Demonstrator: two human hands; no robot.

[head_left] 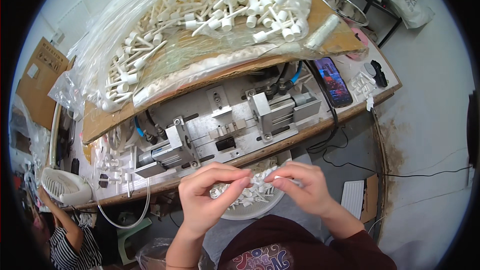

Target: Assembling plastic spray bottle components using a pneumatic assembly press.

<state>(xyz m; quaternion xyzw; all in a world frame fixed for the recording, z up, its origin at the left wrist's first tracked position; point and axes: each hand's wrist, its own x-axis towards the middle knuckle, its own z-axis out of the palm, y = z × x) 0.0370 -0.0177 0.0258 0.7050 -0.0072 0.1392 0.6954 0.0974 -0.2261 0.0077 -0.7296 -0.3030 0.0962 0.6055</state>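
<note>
Over a white basin (252, 213) of small white plastic parts (248, 197), both my hands are raised close together. My right hand (306, 186) is closed in a pinch on a small white plastic piece (289, 180), whose exact shape is partly covered by the fingers. My left hand (206, 196) is pinched too, thumb against forefinger; what lies between those fingertips is too small to make out. Just beyond the hands, on the bench, stands a metal clamping fixture (227, 129) with a pneumatic cylinder on either side.
Cardboard (345, 45) above the fixture carries a plastic-wrapped heap of white scoop-like parts (230, 12). A lit phone (332, 82) lies right, beside black cables (325, 95). At left are more white parts (112, 165) and a white fan (65, 186). Another person's striped sleeve (75, 245) shows lower left.
</note>
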